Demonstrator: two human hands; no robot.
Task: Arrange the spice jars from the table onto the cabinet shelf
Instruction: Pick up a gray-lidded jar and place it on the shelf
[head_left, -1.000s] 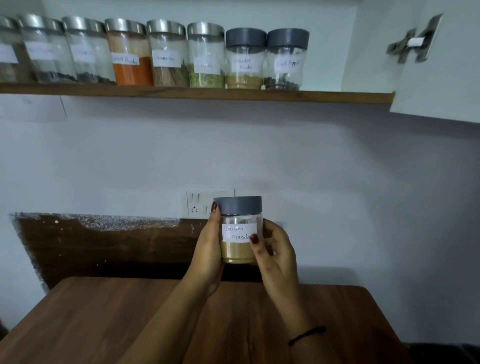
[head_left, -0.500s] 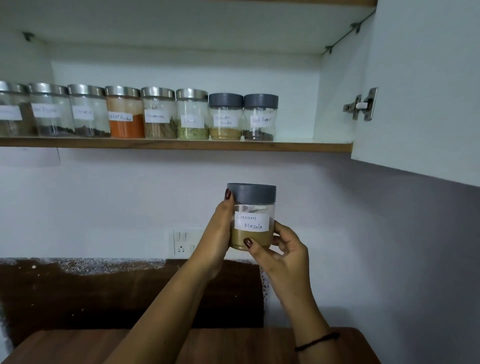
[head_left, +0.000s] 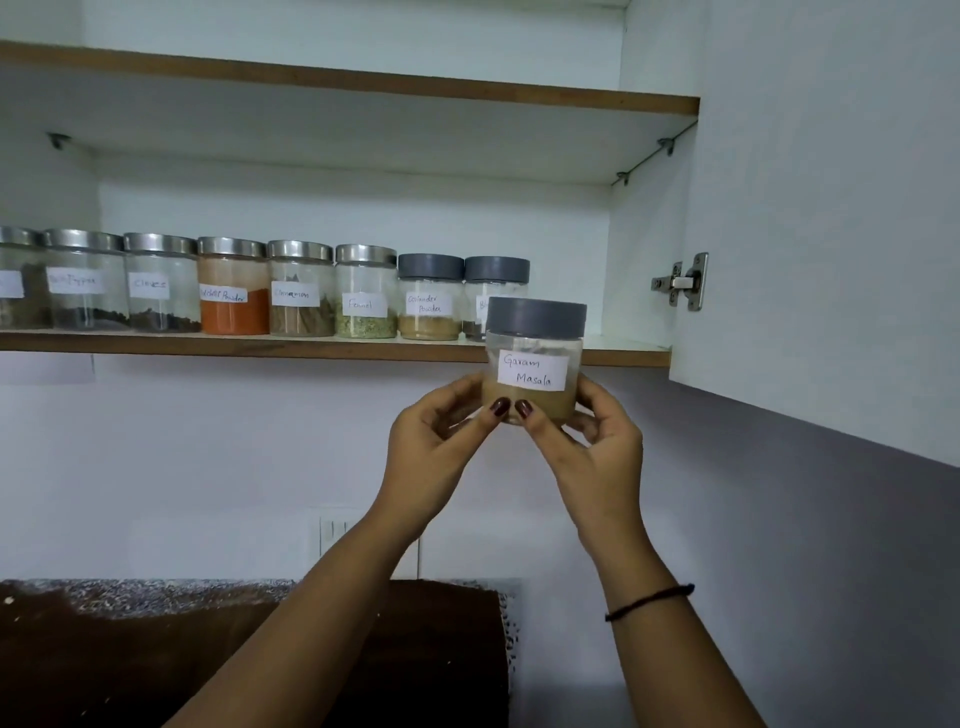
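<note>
Garam Masala jar (head_left: 535, 358), grey-lidded and holding a low layer of tan powder, is clamped between both my hands, upright in the air. My left hand (head_left: 431, 452) pinches its lower left side and my right hand (head_left: 597, 447) its lower right. My two thumb tips lie side by side on the front of the glass just under the label, with my fingers curled round behind. A dark thread bracelet (head_left: 649, 603) circles my right wrist.

The jar hangs in front of the cabinet shelf (head_left: 260, 347), near its right end, with its base below the board's front edge. Its lid partly covers a grey-lidded jar (head_left: 496, 275) standing on the shelf behind. Leftward along the row stand the Coriander Powder jar (head_left: 430, 299), Fennel jar (head_left: 366, 293), Cinnamon jar (head_left: 300, 291), an orange-red powder jar (head_left: 232, 288) and the Cloves jar (head_left: 161, 286), close together. On the right, the white cabinet door (head_left: 831, 208) stands open on its metal hinge (head_left: 683, 283).
</note>
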